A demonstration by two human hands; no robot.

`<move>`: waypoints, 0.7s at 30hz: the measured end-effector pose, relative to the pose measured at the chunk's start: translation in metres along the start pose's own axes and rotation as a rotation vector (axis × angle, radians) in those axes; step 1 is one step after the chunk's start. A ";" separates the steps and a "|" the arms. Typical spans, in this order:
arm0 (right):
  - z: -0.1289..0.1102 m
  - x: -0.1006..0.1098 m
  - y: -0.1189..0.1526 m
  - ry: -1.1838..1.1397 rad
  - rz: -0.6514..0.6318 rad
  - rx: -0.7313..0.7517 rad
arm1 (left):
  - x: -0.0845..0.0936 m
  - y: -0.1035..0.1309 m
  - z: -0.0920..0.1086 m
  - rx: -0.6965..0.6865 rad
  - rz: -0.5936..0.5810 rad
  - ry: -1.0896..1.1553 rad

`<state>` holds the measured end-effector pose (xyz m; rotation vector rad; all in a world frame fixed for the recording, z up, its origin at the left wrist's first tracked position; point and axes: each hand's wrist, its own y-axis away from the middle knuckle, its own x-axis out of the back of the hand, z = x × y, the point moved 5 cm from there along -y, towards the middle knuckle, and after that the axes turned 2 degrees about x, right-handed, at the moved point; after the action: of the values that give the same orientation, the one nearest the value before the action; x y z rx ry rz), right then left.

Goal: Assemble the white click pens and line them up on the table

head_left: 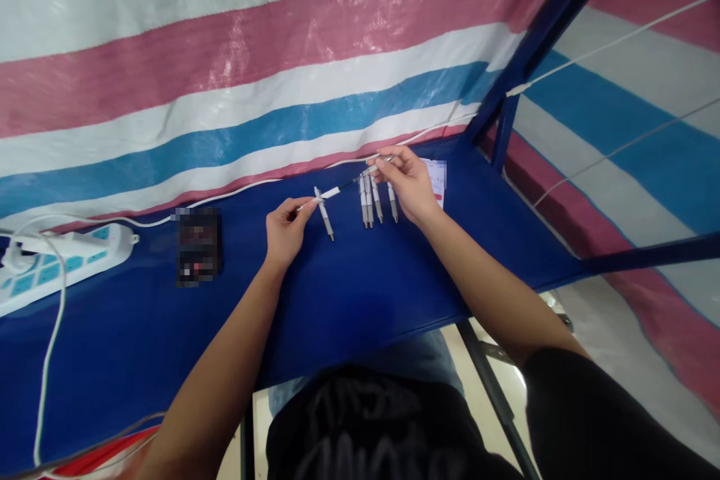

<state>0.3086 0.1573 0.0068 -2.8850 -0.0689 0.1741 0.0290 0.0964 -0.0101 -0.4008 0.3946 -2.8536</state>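
Note:
Both hands hold a thin pen refill (344,187) stretched between them above the blue table (349,285). My left hand (286,229) pinches its left end. My right hand (408,180) pinches the right end together with a grey pen part (378,163). A single grey and white pen (325,214) lies on the table just right of my left hand. Several more pens (376,204) lie side by side under my right hand.
A white paper card (437,178) lies behind my right hand. A blurred dark object (196,246) sits at the left, beside a white power strip (61,259) with cables. A striped tarp (236,75) hangs behind the table, and a blue frame post (529,52) rises at the right.

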 end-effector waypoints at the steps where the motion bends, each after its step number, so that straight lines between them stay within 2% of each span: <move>1: 0.000 0.000 0.000 -0.012 -0.002 0.009 | 0.000 0.000 0.000 -0.003 0.004 0.005; 5: 0.003 -0.006 0.004 -0.030 -0.015 0.003 | -0.002 0.001 -0.001 -0.003 -0.008 0.014; 12: 0.008 -0.040 0.021 -0.102 -0.191 -0.064 | -0.002 0.005 0.005 -0.023 -0.042 -0.023; 17: -0.001 -0.040 0.023 -0.096 -0.205 -0.043 | -0.004 0.007 0.007 0.011 -0.135 0.003; 21: -0.002 -0.043 0.023 -0.091 -0.288 -0.045 | -0.002 0.005 0.003 0.062 -0.118 0.050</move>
<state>0.2672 0.1314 0.0078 -2.8679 -0.5068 0.2521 0.0327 0.0916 -0.0092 -0.3524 0.2996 -2.9876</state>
